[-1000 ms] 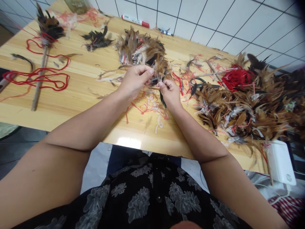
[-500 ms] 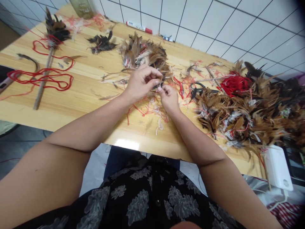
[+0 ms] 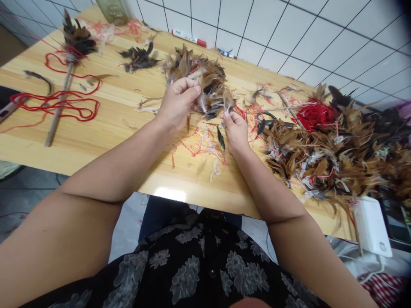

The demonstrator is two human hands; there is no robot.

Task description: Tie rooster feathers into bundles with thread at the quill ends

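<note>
- Left hand is pinched shut on a brown feather bunch, held just above the wooden table.
- Right hand nips the bunch's near edge — apparently teasing feathers apart; separating them cleanly calls for a firm left-hand hold.

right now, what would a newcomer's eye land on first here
First, the two hands at the middle of the table: the left hand grips a bunch of feathers, and the right hand has fingertips at its lower edge. To the right sprawls a big heap of brown feathers with a red thread tangle at its far side; at far left, red cord loops across a stick.
</note>
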